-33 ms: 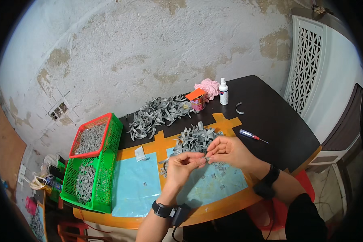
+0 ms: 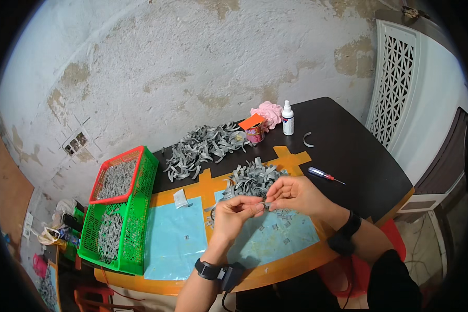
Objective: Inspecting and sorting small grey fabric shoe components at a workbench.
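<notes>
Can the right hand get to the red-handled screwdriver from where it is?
Probably yes. The screwdriver lies alone on the dark table, just right of the right hand, with nothing between them. But that hand and the left hand are busy pinching a small grey piece.

Nothing has shifted between the two looks. The left hand and right hand are pinched together on the same small grey strip as before, over the blue sheet, and the grey pile behind them lies unchanged.
</notes>
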A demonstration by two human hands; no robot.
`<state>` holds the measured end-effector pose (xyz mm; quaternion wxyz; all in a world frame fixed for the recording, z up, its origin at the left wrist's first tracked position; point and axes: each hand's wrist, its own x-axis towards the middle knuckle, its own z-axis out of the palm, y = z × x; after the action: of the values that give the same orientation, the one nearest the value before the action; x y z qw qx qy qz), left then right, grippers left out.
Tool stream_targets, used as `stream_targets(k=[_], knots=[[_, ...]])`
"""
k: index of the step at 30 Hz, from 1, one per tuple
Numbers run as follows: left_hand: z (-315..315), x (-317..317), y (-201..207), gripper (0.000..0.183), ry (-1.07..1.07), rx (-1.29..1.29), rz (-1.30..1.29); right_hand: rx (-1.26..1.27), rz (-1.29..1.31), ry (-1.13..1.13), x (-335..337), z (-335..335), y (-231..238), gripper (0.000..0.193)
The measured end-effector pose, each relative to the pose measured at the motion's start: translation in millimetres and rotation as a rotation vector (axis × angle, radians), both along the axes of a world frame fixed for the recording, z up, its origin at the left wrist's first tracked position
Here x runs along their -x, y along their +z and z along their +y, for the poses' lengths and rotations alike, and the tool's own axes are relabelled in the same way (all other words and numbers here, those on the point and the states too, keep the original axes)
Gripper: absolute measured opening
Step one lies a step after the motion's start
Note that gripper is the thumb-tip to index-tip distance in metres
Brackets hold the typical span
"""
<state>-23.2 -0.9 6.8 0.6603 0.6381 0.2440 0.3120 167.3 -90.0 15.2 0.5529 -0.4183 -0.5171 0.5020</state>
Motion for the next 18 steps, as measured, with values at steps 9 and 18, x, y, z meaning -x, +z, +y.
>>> stream_targets(k=[9, 18], knots=[[-1, 3, 5, 0.015, -0.065, 0.207, -0.070, -0.174, -0.299, 0.165, -5, -11, 28, 0.015], [-5, 1, 8, 0.013, -0.155, 0.245, -0.062, -0.015, -0.060, 0.335, -14, -6, 15, 0.008]])
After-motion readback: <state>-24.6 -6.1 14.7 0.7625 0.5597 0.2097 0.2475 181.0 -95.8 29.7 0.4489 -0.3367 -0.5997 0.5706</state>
